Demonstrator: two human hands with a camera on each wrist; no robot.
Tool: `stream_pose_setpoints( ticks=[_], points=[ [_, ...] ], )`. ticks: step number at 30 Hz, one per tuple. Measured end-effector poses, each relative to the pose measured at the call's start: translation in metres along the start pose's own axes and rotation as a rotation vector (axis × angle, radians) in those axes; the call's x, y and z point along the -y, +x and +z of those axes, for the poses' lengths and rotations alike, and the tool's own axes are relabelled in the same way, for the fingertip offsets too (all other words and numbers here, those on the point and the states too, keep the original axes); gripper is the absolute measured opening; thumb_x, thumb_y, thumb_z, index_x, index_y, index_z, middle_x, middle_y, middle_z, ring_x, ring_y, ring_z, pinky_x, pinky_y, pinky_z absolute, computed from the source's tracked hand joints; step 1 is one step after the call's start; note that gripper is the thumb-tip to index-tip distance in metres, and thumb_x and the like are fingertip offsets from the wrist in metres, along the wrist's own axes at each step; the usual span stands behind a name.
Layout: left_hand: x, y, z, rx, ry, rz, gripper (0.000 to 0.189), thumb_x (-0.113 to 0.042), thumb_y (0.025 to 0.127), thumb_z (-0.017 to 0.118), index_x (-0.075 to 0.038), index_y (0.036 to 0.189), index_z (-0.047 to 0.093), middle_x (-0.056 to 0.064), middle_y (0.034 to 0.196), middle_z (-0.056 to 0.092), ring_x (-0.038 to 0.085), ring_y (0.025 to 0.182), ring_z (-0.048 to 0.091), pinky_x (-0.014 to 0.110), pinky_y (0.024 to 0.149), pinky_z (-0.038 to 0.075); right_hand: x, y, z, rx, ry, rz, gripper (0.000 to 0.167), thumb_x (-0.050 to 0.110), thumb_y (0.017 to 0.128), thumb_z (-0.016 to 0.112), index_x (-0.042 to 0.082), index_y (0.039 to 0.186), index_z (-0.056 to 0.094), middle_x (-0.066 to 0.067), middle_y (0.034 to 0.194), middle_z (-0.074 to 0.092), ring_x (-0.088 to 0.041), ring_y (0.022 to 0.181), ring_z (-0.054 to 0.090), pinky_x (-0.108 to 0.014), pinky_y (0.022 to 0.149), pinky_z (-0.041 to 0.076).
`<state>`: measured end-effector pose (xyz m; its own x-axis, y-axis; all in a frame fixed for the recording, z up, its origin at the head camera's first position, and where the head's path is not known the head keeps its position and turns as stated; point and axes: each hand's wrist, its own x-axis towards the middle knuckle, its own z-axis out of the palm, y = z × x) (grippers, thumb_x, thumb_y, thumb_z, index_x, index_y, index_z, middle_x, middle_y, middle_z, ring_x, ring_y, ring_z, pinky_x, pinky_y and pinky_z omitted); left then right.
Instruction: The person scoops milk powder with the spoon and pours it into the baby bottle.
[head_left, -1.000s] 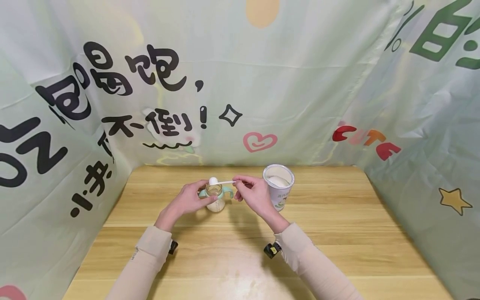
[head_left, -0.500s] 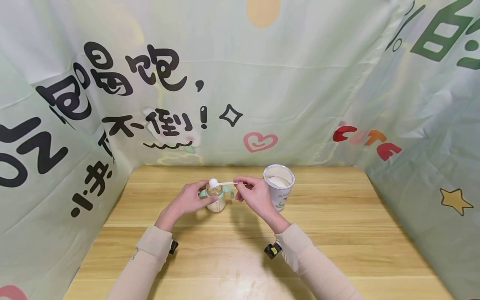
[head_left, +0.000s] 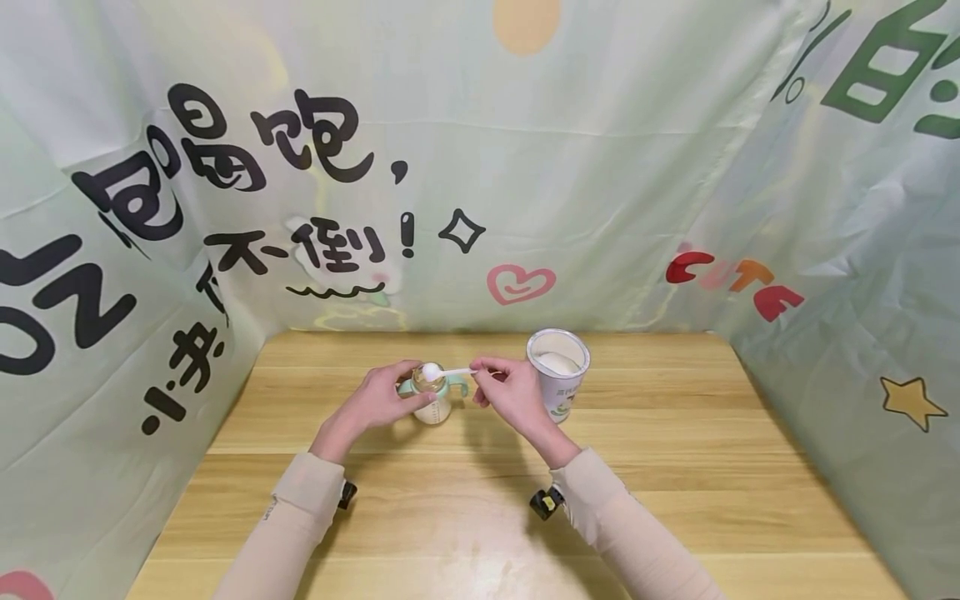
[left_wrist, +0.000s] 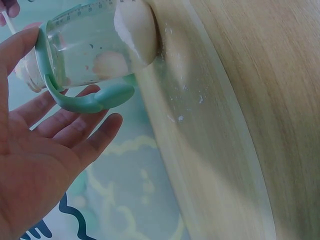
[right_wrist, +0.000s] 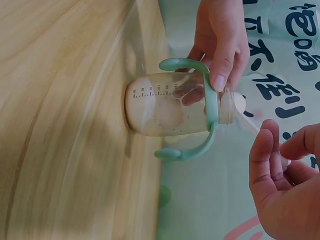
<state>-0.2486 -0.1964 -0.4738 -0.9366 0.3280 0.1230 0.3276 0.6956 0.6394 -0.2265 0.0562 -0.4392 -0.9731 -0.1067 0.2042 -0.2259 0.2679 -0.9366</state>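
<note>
A clear baby bottle (head_left: 432, 412) with mint-green handles stands upright on the table, uncapped, with pale powder at its bottom (right_wrist: 137, 102). My left hand (head_left: 381, 396) holds it near the neck, the thumb (left_wrist: 22, 45) on the green ring and the other fingers behind. Between thumb and fingers my right hand (head_left: 512, 392) pinches the handle of a white scoop (head_left: 432, 372). The scoop's bowl is right at the bottle's mouth and overlaps it in the head view. In the right wrist view the bowl is partly hidden behind the bottle's neck (right_wrist: 227, 107).
Right of the bottle, just beyond my right hand, stands an uncovered tin (head_left: 562, 385) with white powder inside. White specks (left_wrist: 181, 118) lie on the wooden table (head_left: 465, 517) near the bottle. Printed cloth (head_left: 600, 208) hangs behind and along both sides.
My right hand has shifted slightly right and down, and the scoop's bowl has dipped toward the bottle's mouth. The left hand, bottle and tin stay in place.
</note>
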Motion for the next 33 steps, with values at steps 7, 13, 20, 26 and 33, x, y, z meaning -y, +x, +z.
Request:
stream_pose_setpoints(
  ticks=[7, 13, 20, 26, 33],
  points=[
    [-0.002, -0.001, 0.0, -0.003, 0.007, -0.007, 0.066, -0.043, 0.094, 0.079, -0.008, 0.146, 0.06, 0.016, 0.129, 0.072, 0.031, 0.117, 0.069, 0.052, 0.105, 0.056, -0.002, 0.0, 0.0, 0.009, -0.007, 0.005, 0.02, 0.009, 0.099, 0.066, 0.003, 0.109, 0.082, -0.023, 0.077, 0.076, -0.011, 0.054, 0.067, -0.028, 0.054, 0.06],
    [-0.004, -0.002, -0.001, -0.002, 0.011, -0.003, 0.068, -0.043, 0.093, 0.079, -0.007, 0.147, 0.059, 0.016, 0.127, 0.073, 0.03, 0.114, 0.069, 0.052, 0.103, 0.057, 0.003, 0.0, 0.0, -0.028, 0.044, 0.012, 0.022, 0.006, 0.098, 0.063, 0.004, 0.107, 0.082, -0.018, 0.078, 0.078, -0.012, 0.053, 0.066, -0.025, 0.053, 0.059],
    [-0.005, -0.001, -0.004, 0.015, 0.028, -0.004, 0.069, -0.044, 0.094, 0.078, -0.005, 0.147, 0.058, 0.017, 0.125, 0.072, 0.032, 0.113, 0.068, 0.054, 0.102, 0.057, 0.01, 0.004, -0.005, -0.07, 0.124, 0.004, 0.022, 0.006, 0.101, 0.06, -0.001, 0.107, 0.08, -0.018, 0.089, 0.077, -0.009, 0.052, 0.066, -0.025, 0.052, 0.059],
    [-0.009, 0.003, -0.008, 0.019, 0.042, -0.004, 0.08, -0.053, 0.092, 0.078, -0.006, 0.152, 0.053, 0.021, 0.144, 0.064, 0.042, 0.132, 0.061, 0.061, 0.112, 0.049, 0.014, 0.006, -0.017, -0.083, 0.199, 0.015, 0.02, 0.01, 0.104, 0.062, -0.002, 0.107, 0.078, -0.025, 0.089, 0.074, -0.011, 0.052, 0.066, -0.026, 0.052, 0.058],
    [-0.018, 0.012, -0.012, 0.011, 0.072, 0.051, 0.083, -0.056, 0.091, 0.076, -0.009, 0.155, 0.05, 0.018, 0.156, 0.055, 0.042, 0.144, 0.052, 0.06, 0.12, 0.042, 0.019, 0.006, -0.03, -0.102, 0.224, 0.027, 0.021, 0.014, 0.106, 0.063, -0.002, 0.108, 0.076, -0.027, 0.09, 0.073, -0.012, 0.053, 0.066, -0.027, 0.053, 0.059]
  ],
)
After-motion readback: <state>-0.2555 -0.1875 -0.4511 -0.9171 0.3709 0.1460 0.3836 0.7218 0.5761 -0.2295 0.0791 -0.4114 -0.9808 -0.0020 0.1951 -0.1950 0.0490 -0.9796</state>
